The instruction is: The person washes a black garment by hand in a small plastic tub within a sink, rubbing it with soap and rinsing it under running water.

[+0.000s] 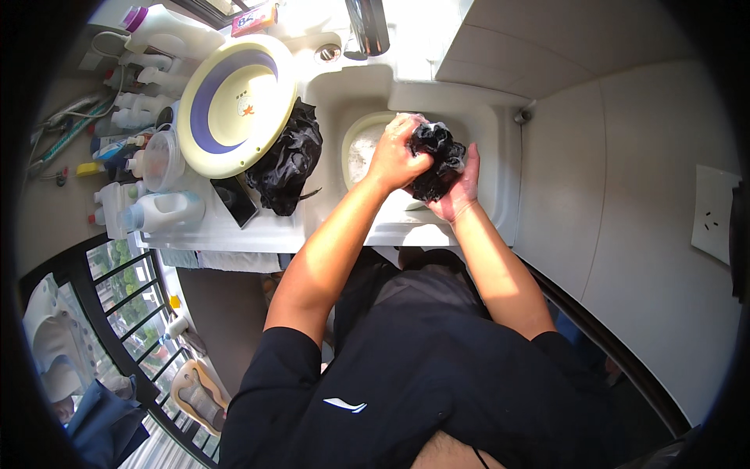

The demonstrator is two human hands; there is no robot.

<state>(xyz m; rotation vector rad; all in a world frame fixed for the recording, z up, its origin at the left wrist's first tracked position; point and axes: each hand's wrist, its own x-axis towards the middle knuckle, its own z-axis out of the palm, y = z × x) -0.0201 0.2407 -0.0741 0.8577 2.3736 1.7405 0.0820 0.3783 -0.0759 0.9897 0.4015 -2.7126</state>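
Observation:
A bunched wet black cloth with some suds on it is held between both hands over the sink. My left hand grips it from the left, its fingers wet with foam. From the right and below, my right hand cups the cloth, thumb pointing up along its side. Beneath them a pale round basin sits inside the sink, with whitish sudsy water showing at its left. The hands and cloth hide much of the basin.
On the left counter, a yellow and purple folding basin leans near a black crumpled cloth and a smartphone. Several bottles, including a white jug, line the far left. A dark faucet rises behind the sink; a tiled wall stands right.

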